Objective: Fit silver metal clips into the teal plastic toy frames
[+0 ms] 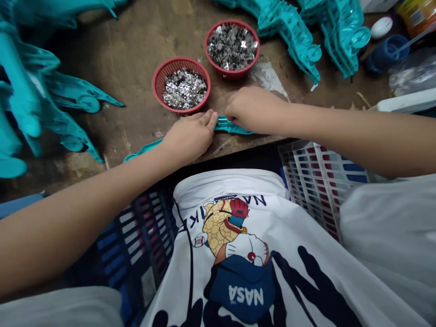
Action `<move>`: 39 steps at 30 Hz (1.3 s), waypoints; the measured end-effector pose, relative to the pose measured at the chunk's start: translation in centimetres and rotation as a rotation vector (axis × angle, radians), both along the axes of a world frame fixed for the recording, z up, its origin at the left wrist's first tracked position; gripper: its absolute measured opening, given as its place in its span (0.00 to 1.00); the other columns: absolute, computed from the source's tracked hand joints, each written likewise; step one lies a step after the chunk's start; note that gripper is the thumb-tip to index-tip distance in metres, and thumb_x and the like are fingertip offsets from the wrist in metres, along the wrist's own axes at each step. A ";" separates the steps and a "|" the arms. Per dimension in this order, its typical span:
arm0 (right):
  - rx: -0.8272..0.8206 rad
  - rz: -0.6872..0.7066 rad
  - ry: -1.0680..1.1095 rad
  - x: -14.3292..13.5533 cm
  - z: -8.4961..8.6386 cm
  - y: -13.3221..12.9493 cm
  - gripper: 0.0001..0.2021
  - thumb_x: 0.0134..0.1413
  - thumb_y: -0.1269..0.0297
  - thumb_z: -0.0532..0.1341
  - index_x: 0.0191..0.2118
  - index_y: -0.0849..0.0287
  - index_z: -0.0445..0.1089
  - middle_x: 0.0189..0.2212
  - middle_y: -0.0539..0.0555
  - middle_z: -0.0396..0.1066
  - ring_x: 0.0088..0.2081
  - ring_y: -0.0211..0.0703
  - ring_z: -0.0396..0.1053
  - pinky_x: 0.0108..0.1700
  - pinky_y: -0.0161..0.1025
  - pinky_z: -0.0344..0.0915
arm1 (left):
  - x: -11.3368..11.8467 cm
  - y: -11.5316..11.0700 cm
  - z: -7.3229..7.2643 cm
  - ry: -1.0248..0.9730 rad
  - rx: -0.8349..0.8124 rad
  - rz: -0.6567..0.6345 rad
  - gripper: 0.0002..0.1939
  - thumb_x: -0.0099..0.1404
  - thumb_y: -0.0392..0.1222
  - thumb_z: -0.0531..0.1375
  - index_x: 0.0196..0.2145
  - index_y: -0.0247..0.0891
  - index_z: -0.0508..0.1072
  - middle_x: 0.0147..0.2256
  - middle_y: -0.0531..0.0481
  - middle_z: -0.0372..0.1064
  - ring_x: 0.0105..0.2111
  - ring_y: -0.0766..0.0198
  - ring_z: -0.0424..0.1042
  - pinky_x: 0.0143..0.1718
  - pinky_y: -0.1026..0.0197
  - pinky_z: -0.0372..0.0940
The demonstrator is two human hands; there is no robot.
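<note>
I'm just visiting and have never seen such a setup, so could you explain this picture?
There's no machine here: these are a person's bare left hand and right hand, filmed by a camera worn on the head, looking forward and down. On the brown table stand a nearer red basket and a farther red basket, both holding small metal pieces. Turquoise parts lie toward both sides. At the near edge, both hands are on one turquoise piece; whether the right hand pinches anything else is hidden.

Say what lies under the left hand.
A teal plastic part shows on either side of the left hand; the stretch between is covered, so whether it's one piece can't be seen.
</note>
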State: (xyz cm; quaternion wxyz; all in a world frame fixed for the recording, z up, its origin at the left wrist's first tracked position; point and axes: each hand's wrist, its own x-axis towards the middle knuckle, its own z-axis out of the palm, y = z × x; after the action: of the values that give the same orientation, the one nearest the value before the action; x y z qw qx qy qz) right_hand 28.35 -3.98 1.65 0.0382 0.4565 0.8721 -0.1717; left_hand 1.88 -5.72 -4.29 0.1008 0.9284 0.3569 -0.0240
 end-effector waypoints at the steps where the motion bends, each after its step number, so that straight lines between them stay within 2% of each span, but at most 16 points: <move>1: 0.002 0.012 -0.026 0.0 0.4 -0.2 0.13 0.78 0.72 0.66 0.41 0.53 0.87 0.50 0.64 0.92 0.57 0.68 0.88 0.62 0.56 0.79 | 0.0 0.0 -0.2 0.005 0.007 -0.003 0.38 0.88 0.36 0.52 0.89 0.20 0.69 0.83 0.17 0.74 0.83 0.31 0.78 0.83 0.31 0.77; 4: 0.004 0.019 -0.057 0.1 0.3 -0.4 0.12 0.76 0.73 0.66 0.41 0.54 0.88 0.48 0.65 0.92 0.55 0.70 0.89 0.60 0.58 0.80 | 0.2 0.0 -0.3 0.005 0.019 -0.014 0.37 0.88 0.36 0.51 0.88 0.22 0.72 0.80 0.20 0.78 0.81 0.32 0.80 0.82 0.32 0.78; 6: -0.002 -0.006 0.008 0.4 -1.0 -0.2 0.10 0.75 0.70 0.69 0.41 0.52 0.88 0.45 0.63 0.92 0.54 0.70 0.89 0.60 0.59 0.81 | 0.2 0.1 -0.1 -0.003 0.010 0.001 0.36 0.88 0.37 0.52 0.86 0.26 0.75 0.78 0.24 0.80 0.79 0.33 0.81 0.81 0.33 0.78; 10: -0.033 -0.073 0.239 1.4 -4.6 0.8 0.07 0.74 0.55 0.77 0.40 0.46 0.89 0.38 0.59 0.89 0.57 0.70 0.89 0.62 0.61 0.82 | 0.4 0.2 0.9 -0.006 -0.028 0.023 0.33 0.87 0.39 0.54 0.80 0.31 0.81 0.75 0.27 0.84 0.77 0.34 0.83 0.80 0.33 0.79; 12: -0.048 -0.070 0.254 2.0 -5.1 1.7 0.06 0.72 0.53 0.79 0.42 0.46 0.90 0.38 0.59 0.89 0.58 0.72 0.89 0.63 0.62 0.82 | 0.4 0.3 1.3 -0.006 -0.039 0.027 0.31 0.87 0.39 0.54 0.78 0.31 0.82 0.74 0.28 0.84 0.76 0.34 0.84 0.80 0.33 0.79; 14: -0.055 -0.048 0.233 2.6 -4.2 2.6 0.06 0.70 0.54 0.79 0.45 0.48 0.92 0.39 0.59 0.89 0.57 0.72 0.89 0.64 0.63 0.82 | 0.3 0.2 1.5 -0.012 -0.044 0.066 0.32 0.86 0.41 0.56 0.79 0.30 0.81 0.74 0.27 0.85 0.74 0.33 0.86 0.78 0.34 0.81; 16: -0.047 -0.048 0.204 3.2 -2.3 3.3 0.07 0.70 0.57 0.79 0.48 0.51 0.92 0.38 0.59 0.88 0.55 0.70 0.89 0.64 0.63 0.81 | 0.2 0.1 1.6 -0.016 -0.037 0.111 0.36 0.85 0.41 0.59 0.84 0.28 0.77 0.74 0.25 0.85 0.72 0.32 0.87 0.74 0.34 0.83; 18: -0.041 -0.085 0.238 3.5 -0.2 3.7 0.08 0.69 0.61 0.77 0.50 0.52 0.92 0.39 0.59 0.88 0.50 0.65 0.88 0.64 0.63 0.82 | 0.1 0.0 1.6 -0.015 -0.029 0.111 0.38 0.85 0.40 0.59 0.87 0.30 0.74 0.75 0.26 0.84 0.72 0.32 0.88 0.72 0.34 0.84; 19: -0.050 -0.108 0.289 3.5 0.6 3.6 0.08 0.69 0.61 0.76 0.51 0.52 0.92 0.39 0.58 0.88 0.48 0.63 0.88 0.63 0.63 0.82 | 0.1 -0.1 1.7 -0.010 -0.026 0.092 0.38 0.85 0.39 0.58 0.88 0.33 0.75 0.76 0.27 0.83 0.72 0.32 0.88 0.72 0.35 0.84; 21: -0.068 -0.152 0.424 3.2 1.5 3.2 0.08 0.69 0.56 0.77 0.50 0.49 0.90 0.41 0.59 0.89 0.48 0.63 0.86 0.60 0.63 0.83 | 0.1 -0.1 1.7 0.000 -0.024 0.052 0.36 0.85 0.38 0.57 0.85 0.38 0.80 0.77 0.30 0.84 0.72 0.34 0.88 0.71 0.36 0.84; 23: -0.064 -0.174 0.516 2.7 1.4 2.6 0.11 0.67 0.47 0.79 0.47 0.45 0.88 0.43 0.58 0.89 0.52 0.64 0.85 0.58 0.62 0.82 | 0.1 0.0 1.6 -0.004 -0.016 0.033 0.33 0.85 0.38 0.57 0.81 0.39 0.84 0.73 0.32 0.86 0.69 0.36 0.89 0.71 0.37 0.84; 25: -0.037 -0.178 0.548 2.1 0.8 2.1 0.12 0.67 0.43 0.77 0.47 0.43 0.86 0.45 0.57 0.90 0.54 0.63 0.84 0.58 0.61 0.81 | 0.1 0.1 1.4 -0.021 -0.005 0.032 0.31 0.85 0.38 0.57 0.78 0.39 0.86 0.69 0.33 0.88 0.68 0.39 0.90 0.71 0.39 0.84; 28: -0.047 -0.174 0.586 1.5 0.2 1.6 0.11 0.63 0.48 0.75 0.48 0.42 0.84 0.46 0.56 0.90 0.53 0.61 0.84 0.59 0.59 0.79 | 0.1 0.3 1.0 -0.033 0.008 0.042 0.28 0.86 0.39 0.59 0.75 0.38 0.88 0.66 0.32 0.89 0.66 0.40 0.89 0.72 0.40 0.82; 33: -0.172 -0.290 0.610 1.1 0.9 1.2 0.14 0.52 0.52 0.81 0.42 0.38 0.82 0.46 0.57 0.89 0.59 0.69 0.82 0.50 0.59 0.77 | 0.0 0.7 0.8 -0.025 0.010 0.028 0.27 0.89 0.42 0.58 0.75 0.40 0.88 0.67 0.33 0.88 0.66 0.40 0.89 0.74 0.39 0.80; 36: -0.179 -0.289 0.640 1.2 1.0 1.2 0.13 0.53 0.55 0.81 0.40 0.40 0.80 0.45 0.57 0.87 0.57 0.68 0.82 0.49 0.57 0.75 | 0.0 0.7 0.9 -0.021 0.021 0.021 0.28 0.89 0.41 0.56 0.75 0.41 0.88 0.67 0.33 0.88 0.66 0.40 0.88 0.73 0.39 0.81; 39: -0.124 -0.189 0.636 1.4 0.5 1.2 0.11 0.57 0.59 0.78 0.40 0.43 0.76 0.46 0.56 0.87 0.51 0.64 0.82 0.55 0.58 0.75 | 0.1 0.6 1.1 0.010 0.024 0.018 0.30 0.89 0.40 0.54 0.76 0.39 0.87 0.69 0.32 0.87 0.67 0.39 0.88 0.73 0.37 0.81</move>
State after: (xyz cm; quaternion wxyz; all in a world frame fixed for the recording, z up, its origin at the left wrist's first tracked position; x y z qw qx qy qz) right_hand 29.76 -2.73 2.14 -0.2241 0.4557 0.7822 -0.3609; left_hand 2.03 -5.11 -3.15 0.0881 0.9261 0.3662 -0.0233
